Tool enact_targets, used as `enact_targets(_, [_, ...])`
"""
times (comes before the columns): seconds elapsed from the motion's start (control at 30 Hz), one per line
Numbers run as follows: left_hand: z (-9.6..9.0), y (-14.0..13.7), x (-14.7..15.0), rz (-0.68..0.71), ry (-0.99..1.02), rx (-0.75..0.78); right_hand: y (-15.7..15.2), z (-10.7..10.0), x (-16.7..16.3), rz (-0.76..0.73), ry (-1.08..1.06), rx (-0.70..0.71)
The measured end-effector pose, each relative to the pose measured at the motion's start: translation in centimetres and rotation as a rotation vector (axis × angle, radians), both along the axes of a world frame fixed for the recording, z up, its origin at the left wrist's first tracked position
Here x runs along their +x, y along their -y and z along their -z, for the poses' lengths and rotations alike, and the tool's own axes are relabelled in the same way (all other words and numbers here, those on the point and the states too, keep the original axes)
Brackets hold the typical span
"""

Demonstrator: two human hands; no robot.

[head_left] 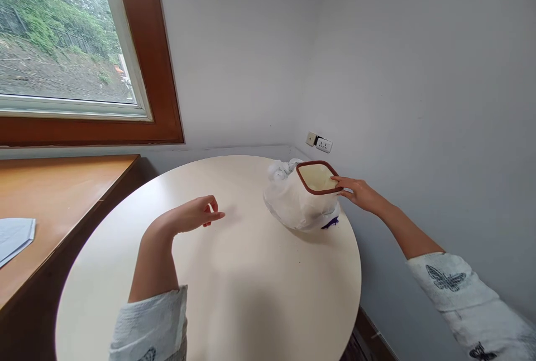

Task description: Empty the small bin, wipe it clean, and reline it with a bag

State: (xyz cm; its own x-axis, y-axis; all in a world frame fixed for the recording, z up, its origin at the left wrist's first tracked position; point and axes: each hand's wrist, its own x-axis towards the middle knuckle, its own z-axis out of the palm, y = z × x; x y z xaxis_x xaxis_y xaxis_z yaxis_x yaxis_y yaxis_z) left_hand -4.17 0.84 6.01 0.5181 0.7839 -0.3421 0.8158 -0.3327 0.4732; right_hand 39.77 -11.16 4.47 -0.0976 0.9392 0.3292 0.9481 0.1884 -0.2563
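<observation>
— Paper [14,236], pale blue, lies at the far left on the wooden desk [62,188] under the window [62,32]. Do you see it from there?

— I do. And next to the desk the round table [234,294], cream-coloured and smooth. What is the left hand [196,215] doing?

— It hovers just over the tabletop, near the middle. The fingers are loosely curled with thumb and fingertips nearly meeting, and it holds nothing. The sleeve behind it is pale with dark butterfly prints.

— Now further right. What is that white lump?

— A white plastic bag [293,205], crumpled, knotted at its far end, resting on the table near the right-hand edge. A small dark purple mark shows at its lower right.

— And the thing on top?

— A container [317,177], square with rounded corners. It has a reddish-brown rim around a pale cream middle. It sits tilted against the bag, its face turned up towards us. I cannot tell whether it is only a lid or a whole box, since the bag hides whatever is below the rim.

— Does the right hand [360,193] have it?

— The fingertips touch the rim at its right side, with the fingers stretched out and fairly flat. It is a light touch rather than a closed grasp.

— Behind it?

— A wall socket [319,142], low in the corner.
</observation>
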Motion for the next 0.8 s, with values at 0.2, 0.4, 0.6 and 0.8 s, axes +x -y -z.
enact_targets(0.2, [0.1,-0.2,0.1,-0.002,-0.006,-0.002,-1.8,0.9,0.9,0.003,-0.111,-0.031])
enact_targets(0.4, [0.0,-0.1,0.1,0.001,-0.009,0.001,-2.4,1.1,0.8,0.054,-0.068,0.034])
enact_targets(0.6, [0.0,-0.1,0.2,0.001,-0.017,0.001,-2.8,2.4,2.0,0.072,0.052,0.119])
enact_targets(0.8, [-0.3,0.3,0.4,0.010,-0.004,0.013,-4.0,3.5,3.0,0.069,0.112,0.261])
